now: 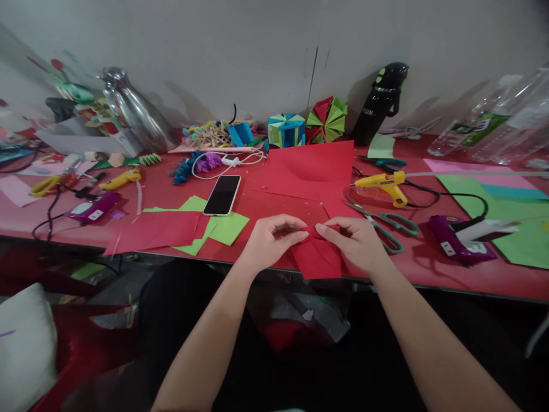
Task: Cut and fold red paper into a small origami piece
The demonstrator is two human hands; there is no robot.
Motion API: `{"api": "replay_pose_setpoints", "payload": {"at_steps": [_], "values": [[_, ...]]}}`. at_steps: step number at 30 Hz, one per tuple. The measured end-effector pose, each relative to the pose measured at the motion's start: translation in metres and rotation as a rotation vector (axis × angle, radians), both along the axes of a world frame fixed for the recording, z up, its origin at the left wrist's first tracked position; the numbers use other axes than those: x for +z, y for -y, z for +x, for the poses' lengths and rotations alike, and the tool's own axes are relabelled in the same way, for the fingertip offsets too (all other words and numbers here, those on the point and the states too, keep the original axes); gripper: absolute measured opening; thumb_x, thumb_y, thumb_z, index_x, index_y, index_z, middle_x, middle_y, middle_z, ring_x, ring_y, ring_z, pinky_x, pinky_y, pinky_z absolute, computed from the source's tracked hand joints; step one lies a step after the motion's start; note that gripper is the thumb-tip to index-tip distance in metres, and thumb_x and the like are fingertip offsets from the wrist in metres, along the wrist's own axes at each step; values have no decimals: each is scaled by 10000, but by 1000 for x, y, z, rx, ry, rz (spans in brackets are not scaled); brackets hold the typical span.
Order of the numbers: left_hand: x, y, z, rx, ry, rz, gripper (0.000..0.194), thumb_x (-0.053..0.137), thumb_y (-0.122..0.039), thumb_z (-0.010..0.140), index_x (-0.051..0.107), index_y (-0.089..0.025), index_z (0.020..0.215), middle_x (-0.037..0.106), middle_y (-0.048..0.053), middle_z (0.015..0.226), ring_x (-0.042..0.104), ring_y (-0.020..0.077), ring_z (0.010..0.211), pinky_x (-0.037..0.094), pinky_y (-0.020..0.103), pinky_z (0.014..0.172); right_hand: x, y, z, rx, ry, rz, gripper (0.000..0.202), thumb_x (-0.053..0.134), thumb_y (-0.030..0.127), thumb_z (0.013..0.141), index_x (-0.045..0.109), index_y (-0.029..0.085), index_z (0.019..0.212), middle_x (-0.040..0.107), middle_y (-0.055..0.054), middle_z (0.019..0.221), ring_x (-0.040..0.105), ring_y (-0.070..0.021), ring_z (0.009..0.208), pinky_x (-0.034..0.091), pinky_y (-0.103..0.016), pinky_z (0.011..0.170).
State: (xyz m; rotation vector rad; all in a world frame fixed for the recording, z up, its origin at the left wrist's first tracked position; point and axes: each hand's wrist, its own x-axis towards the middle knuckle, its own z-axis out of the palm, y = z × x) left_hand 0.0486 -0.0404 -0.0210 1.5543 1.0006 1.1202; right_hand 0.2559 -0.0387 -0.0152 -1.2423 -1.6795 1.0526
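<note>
A piece of red paper [319, 260] with creases hangs partly past the table's front edge. My left hand [277, 237] pinches its upper left part between thumb and fingers. On the other side, my right hand [354, 240] pinches the upper right part, the two thumbs close together. Part of the paper is hidden behind the fingers. A larger red sheet [309, 169] lies just beyond both hands. Scissors [388, 223] with green handles rest beside my right hand. Green paper squares [229, 229] and red paper [156, 230] lie left of my left hand.
A phone [222, 195] lies left of centre. Yellow glue guns [384, 186] rest at both sides, with purple power strips [458, 240] and cords. Along the wall stand a steel jug [132, 109], folded paper shapes [286, 131], a black bottle [380, 103] and plastic bottles [500, 126].
</note>
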Motion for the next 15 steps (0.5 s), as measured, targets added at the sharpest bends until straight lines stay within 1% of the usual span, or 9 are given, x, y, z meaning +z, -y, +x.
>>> {"api": "replay_pose_setpoints", "payload": {"at_steps": [3, 5, 7, 10, 12, 15], "values": [[1, 0, 0, -10, 5, 0, 176, 757, -306, 809, 728, -157, 900, 745, 49, 850, 705, 161, 790, 573, 270, 759, 1, 1, -2, -26, 9, 11, 285, 687, 454, 843, 753, 188, 763, 644, 2, 638, 490, -112, 568, 374, -241, 517], [1, 1, -1, -13, -10, 6, 160, 737, -307, 828, 725, -158, 885, 738, 41, 827, 693, 147, 760, 562, 251, 728, 2, 1, -1, -8, 15, 9, 285, 684, 452, 846, 751, 189, 757, 652, 0, 644, 502, -116, 575, 386, -244, 525], [1, 1, -2, -20, -35, 4, 164, 725, -318, 837, 723, -158, 871, 730, 37, 798, 677, 141, 733, 550, 244, 699, 4, 1, 1, 61, 29, 8, 254, 699, 437, 837, 752, 196, 777, 686, -6, 697, 547, -129, 624, 424, -251, 575], [-1, 1, -3, -60, -85, -2, 172, 718, -330, 843, 731, -162, 879, 733, 40, 802, 672, 149, 745, 545, 258, 713, 5, -1, 5, 208, 55, -4, 196, 730, 399, 816, 752, 207, 850, 726, -12, 816, 608, -152, 736, 467, -269, 690], [-2, 1, -2, -83, -112, 6, 163, 717, -325, 845, 741, -170, 893, 743, 44, 837, 680, 158, 788, 546, 269, 753, 4, -2, 7, 262, 84, -24, 195, 725, 394, 820, 748, 205, 865, 718, -10, 801, 603, -153, 726, 461, -271, 677], [-2, 1, -1, -96, -117, 17, 157, 725, -316, 839, 751, -178, 909, 751, 47, 878, 688, 165, 836, 546, 275, 793, 4, -3, 8, 269, 114, -44, 210, 703, 408, 838, 746, 203, 841, 709, -9, 766, 592, -150, 694, 446, -269, 641]]}}
